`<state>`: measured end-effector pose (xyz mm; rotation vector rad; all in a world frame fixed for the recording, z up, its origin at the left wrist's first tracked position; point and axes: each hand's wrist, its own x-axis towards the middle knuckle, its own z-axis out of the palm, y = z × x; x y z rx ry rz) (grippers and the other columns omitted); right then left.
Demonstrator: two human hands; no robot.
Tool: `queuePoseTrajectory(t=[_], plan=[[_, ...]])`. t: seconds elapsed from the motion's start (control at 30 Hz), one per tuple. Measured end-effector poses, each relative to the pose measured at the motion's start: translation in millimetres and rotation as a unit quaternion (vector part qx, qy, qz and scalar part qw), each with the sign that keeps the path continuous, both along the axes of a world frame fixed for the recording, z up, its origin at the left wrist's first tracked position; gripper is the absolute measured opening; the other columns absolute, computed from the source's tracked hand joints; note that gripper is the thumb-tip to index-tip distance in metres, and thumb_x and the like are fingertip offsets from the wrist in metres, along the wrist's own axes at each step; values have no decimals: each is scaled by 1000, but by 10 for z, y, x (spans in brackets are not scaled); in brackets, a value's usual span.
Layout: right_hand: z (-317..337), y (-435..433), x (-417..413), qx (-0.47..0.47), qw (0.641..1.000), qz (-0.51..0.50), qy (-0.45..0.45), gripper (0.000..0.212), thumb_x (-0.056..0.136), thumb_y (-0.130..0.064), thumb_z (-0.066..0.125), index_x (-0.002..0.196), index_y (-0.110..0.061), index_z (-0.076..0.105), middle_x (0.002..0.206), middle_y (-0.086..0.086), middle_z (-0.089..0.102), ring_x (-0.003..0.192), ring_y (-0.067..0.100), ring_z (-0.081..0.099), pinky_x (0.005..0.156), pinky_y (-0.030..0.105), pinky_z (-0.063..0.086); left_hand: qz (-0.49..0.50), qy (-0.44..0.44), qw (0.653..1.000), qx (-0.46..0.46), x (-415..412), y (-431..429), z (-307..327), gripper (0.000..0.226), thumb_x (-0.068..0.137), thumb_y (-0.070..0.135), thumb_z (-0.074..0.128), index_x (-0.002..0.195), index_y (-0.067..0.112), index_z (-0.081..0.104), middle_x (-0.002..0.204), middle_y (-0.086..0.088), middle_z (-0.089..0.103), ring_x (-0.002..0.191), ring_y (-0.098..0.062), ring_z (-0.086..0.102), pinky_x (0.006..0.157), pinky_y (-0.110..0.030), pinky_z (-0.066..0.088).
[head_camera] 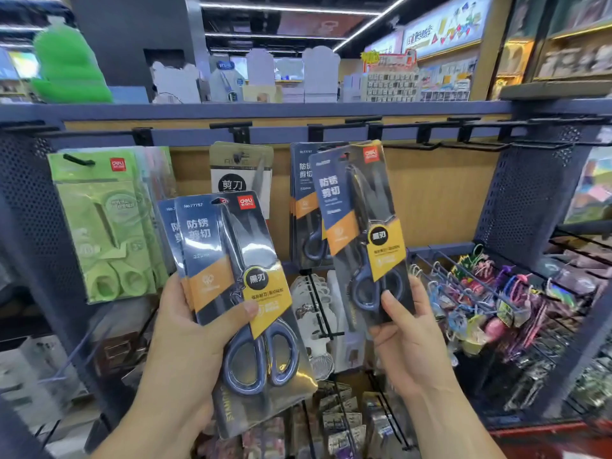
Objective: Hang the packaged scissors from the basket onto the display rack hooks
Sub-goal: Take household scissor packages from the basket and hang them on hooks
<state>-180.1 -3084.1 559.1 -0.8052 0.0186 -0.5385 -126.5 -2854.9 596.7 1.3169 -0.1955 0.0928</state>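
My left hand [185, 329] grips a small stack of packaged scissors [231, 270], dark blue cards with orange and yellow bands, tilted to the left. Another such scissors pack [357, 220] is raised in my right hand [405, 329], which holds its lower end; the top hole of this pack is at a black rack hook [344, 156]. Behind it, more identical packs [303, 200] hang on that hook. The basket is out of view.
Green scissors packs [102, 223] hang at the left and a grey pack [238, 173] in the middle. Bare black hooks [463, 145] stick out at the upper right. Colourful trinkets [490, 293] fill the wire rack on the right. White items hang below.
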Motion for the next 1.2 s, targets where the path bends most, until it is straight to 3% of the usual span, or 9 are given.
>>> queuePoseTrajectory(t=[0.1,0.23,0.43,0.5,0.67,0.83,1.0,1.1,1.2], plan=[[15,-31,20,19,1000,-6,-3,31,85,-5,61,113,-19,62,105,13,75,58,13,72,55,27,60,-12,-4,1000,-4,-12,-36,27,58,68,3,81,116,29,63,107,1,80,97,-23,79,84,-42,58],[40,-81,113,-19,1000,0,10,30,87,-7,64,114,-20,64,100,8,75,75,21,68,61,24,60,-14,-5,1000,-4,5,-91,29,62,61,12,82,117,32,63,110,1,80,100,-23,78,85,-44,58],[-55,-45,266,-47,997,-22,52,39,86,-15,69,125,-16,64,110,6,78,90,21,76,74,38,64,-21,-13,1000,-10,54,-172,17,64,63,8,81,120,30,62,113,-1,79,101,-25,78,80,-42,64],[-49,-56,353,-91,991,-42,90,26,94,-14,69,120,-14,69,110,3,78,95,19,76,80,45,65,-22,-15,1000,-11,80,-196,17,66,63,8,81,123,27,62,115,-4,78,104,-29,77,85,-47,61],[40,-149,691,-124,976,-44,173,10,97,-18,73,102,-10,71,104,10,75,82,20,72,74,36,65,-32,-22,999,-13,109,-265,44,71,62,9,80,128,23,59,117,-6,77,103,-29,77,83,-46,61],[85,-224,1083,-131,962,-73,230,59,96,-29,76,143,-5,50,141,12,56,95,27,73,81,36,65,-50,-31,998,-20,120,-315,65,68,63,7,80,126,22,59,113,-5,79,98,-26,79,70,-32,64],[81,-271,1069,-219,937,-83,258,77,92,-38,78,155,-23,36,141,6,48,109,23,65,80,34,62,-57,-41,997,-20,119,-315,72,67,62,6,79,124,20,60,110,-4,79,93,-21,79,67,-25,62],[140,-178,822,-343,891,-143,262,77,84,-62,77,147,-34,44,147,-2,47,114,15,60,95,51,58,-68,-46,996,-27,129,-332,73,66,64,0,78,125,19,60,108,-3,80,91,-18,79,66,-23,61],[277,53,433,-339,927,-40,156,66,67,-64,84,123,-37,62,126,-8,67,109,17,69,84,38,62,-72,-52,996,-34,141,-412,89,67,62,4,79,124,20,60,106,-3,80,91,-19,79,67,-25,61]])
